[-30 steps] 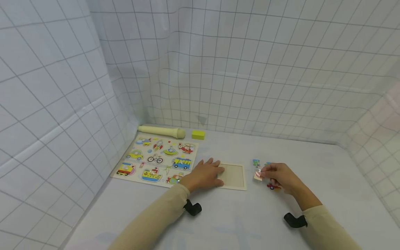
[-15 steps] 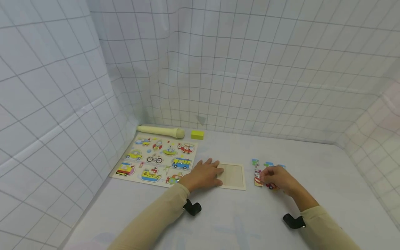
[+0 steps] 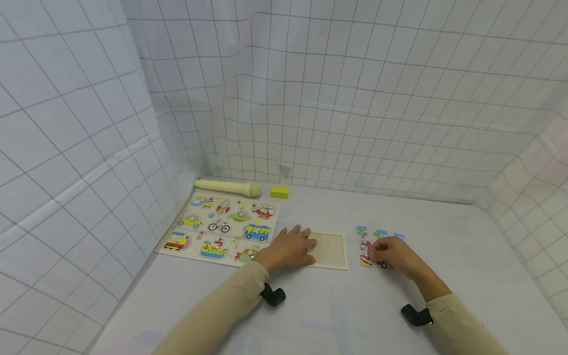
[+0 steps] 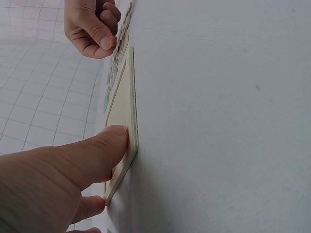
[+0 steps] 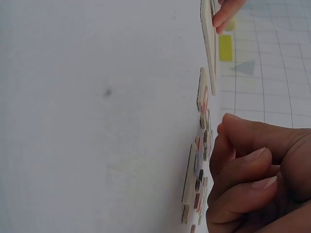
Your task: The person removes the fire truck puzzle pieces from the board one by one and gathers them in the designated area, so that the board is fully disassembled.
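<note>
My left hand (image 3: 288,248) rests with spread fingers on a shallow wooden puzzle tray (image 3: 330,250), covering its left side. In the left wrist view its thumb (image 4: 104,145) lies on the tray's rim. Right of the tray, my right hand (image 3: 392,252) pinches at the right edge of a red and pink jigsaw puzzle piece (image 3: 365,260), which lies on the table. The fingers are curled, and the right wrist view hides their exact contact. Several other puzzle pieces (image 3: 380,233) lie around and partly under this hand; a green and blue piece (image 3: 361,230) lies behind it.
A vehicle-picture puzzle board (image 3: 213,231) lies to the left, its right edge near the left hand. Behind it are a pale toy microphone (image 3: 228,187) and a yellow block (image 3: 279,192). Grid-patterned curtains (image 3: 333,123) surround the white table (image 3: 319,315).
A second ago my right hand held the red and pink piece tilted; it now lies flat, moved slightly toward me with the fingers at its edge. My left hand has stayed put.
</note>
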The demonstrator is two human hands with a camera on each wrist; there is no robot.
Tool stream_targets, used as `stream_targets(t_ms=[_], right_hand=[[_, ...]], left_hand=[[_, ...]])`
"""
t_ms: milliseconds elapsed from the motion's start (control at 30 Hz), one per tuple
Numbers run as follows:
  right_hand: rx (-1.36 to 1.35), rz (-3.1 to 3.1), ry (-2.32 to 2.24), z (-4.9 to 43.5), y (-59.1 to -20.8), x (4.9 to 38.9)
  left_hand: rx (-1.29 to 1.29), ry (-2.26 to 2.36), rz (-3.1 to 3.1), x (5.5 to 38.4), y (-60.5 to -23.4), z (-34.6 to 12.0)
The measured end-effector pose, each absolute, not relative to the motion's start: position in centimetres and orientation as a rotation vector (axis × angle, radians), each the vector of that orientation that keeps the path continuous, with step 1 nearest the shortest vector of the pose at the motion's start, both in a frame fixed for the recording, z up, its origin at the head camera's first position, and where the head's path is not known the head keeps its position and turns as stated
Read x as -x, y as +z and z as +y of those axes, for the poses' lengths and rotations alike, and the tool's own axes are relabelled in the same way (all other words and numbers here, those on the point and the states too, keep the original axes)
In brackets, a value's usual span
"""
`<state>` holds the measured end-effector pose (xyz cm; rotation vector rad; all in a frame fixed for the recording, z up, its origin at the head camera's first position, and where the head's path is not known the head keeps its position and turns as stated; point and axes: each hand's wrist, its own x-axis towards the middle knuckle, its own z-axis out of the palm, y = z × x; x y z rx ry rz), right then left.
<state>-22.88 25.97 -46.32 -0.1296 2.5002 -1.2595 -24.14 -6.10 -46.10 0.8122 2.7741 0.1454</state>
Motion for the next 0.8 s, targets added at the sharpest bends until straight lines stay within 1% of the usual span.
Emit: stream_targets(t_ms=[267,467,800], right_hand=[[0.073,2.512,-1.274,26.48,-45.8,23.0],[0.112,2.492,-1.329,26.58,-45.65,23.05],[0.103,2.46,-1.378,26.41,-45.45,23.1]], left_hand=[[-0.81,0.154,2.778,24.07,-45.88,-6.04],[-0.814,0.152,2.779,23.99,-45.75,-6.04],[-0.81,0.152,2.781,23.89,-45.9,-6.01]])
